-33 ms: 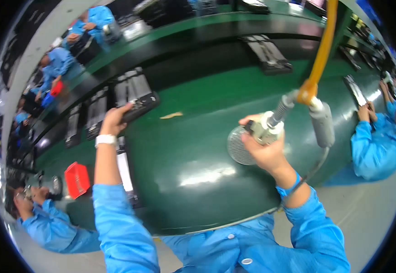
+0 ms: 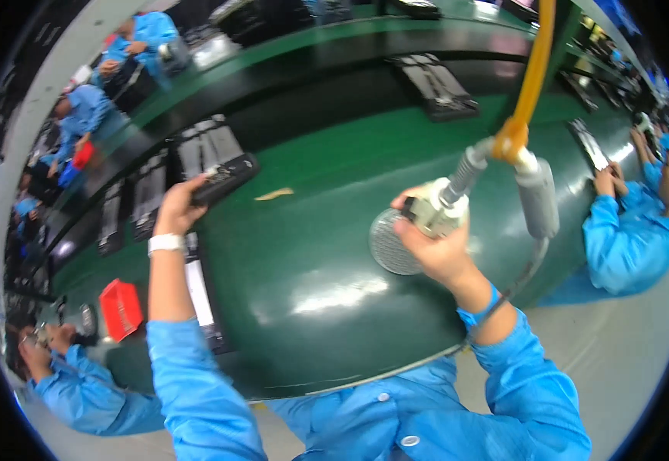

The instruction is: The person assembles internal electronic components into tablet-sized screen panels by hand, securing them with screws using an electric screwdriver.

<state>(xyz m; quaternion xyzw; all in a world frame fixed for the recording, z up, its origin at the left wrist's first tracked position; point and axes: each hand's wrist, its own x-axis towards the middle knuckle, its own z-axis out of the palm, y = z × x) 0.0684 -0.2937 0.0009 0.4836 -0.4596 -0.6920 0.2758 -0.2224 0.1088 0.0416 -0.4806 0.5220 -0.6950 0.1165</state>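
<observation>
My left hand [image 2: 177, 206] is at the left of the table, fingers closed on the near end of a long, flat black-and-grey part [image 2: 210, 147]. That part's dark near end faces me; my palm hides its left corner. My right hand [image 2: 443, 250] is wrapped round a pale hand-held air sander [image 2: 436, 209]. Its round grey textured disc [image 2: 393, 243] shows on the left side, over the green table. A grey ribbed hose fitting [image 2: 466, 170] rises from the sander to a yellow hose [image 2: 536, 73].
Similar flat parts [image 2: 150, 192] lie left of my hand, another [image 2: 436, 88] across the table. A black-and-white strip [image 2: 198, 288] lies by my left forearm, near a red bin [image 2: 121, 310]. A grey cylinder [image 2: 536, 200] hangs beside the sander. Co-workers [image 2: 630, 238] sit on both sides.
The whole view has shifted slightly, so table, parts and hands all appear a little further left. Both hands keep their holds.
</observation>
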